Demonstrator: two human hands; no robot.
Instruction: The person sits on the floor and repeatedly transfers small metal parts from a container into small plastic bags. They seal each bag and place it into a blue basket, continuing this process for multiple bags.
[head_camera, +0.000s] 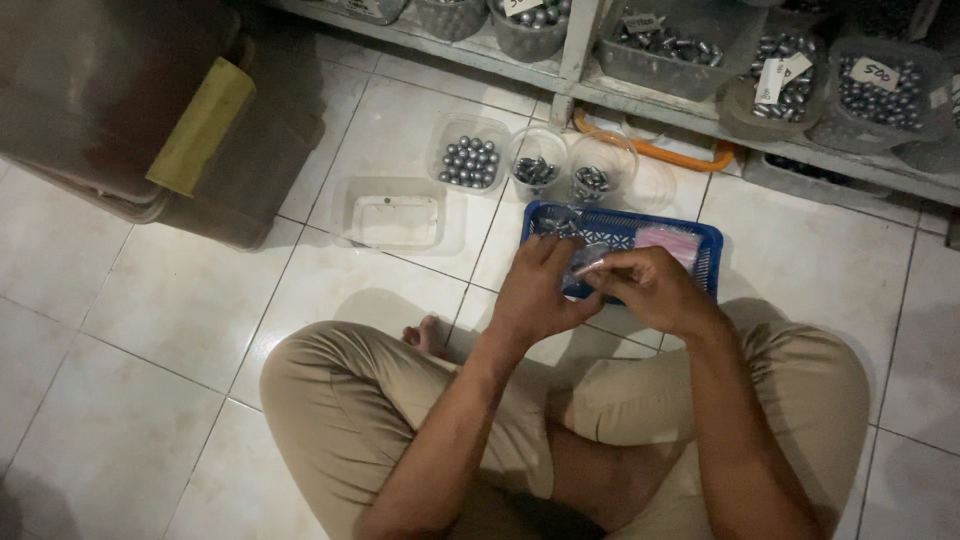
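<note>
You sit cross-legged on the tiled floor (180, 330) with both hands raised over the near edge of a blue basket (705, 245). Your left hand (535, 295) and your right hand (650, 290) meet over that edge, and together they pinch a small clear plastic bag (588, 258) between the fingertips. The left fingers curl up around the bag's left side, while the right thumb and forefinger press on its right end. What the bag holds is too blurred to tell.

The basket lies on the floor just in front of your knees, with a pinkish packet (668, 243) in its right half. Beyond the basket's far edge stand three clear tubs in a row: a square tub (470, 160) of grey metal balls on the left, then two round cups (536, 170) with fewer dark pieces. An empty clear lid (392, 215) lies to the left of the basket. Along the far edge of the floor a low shelf (700, 100) carries more bins of grey balls.
</note>
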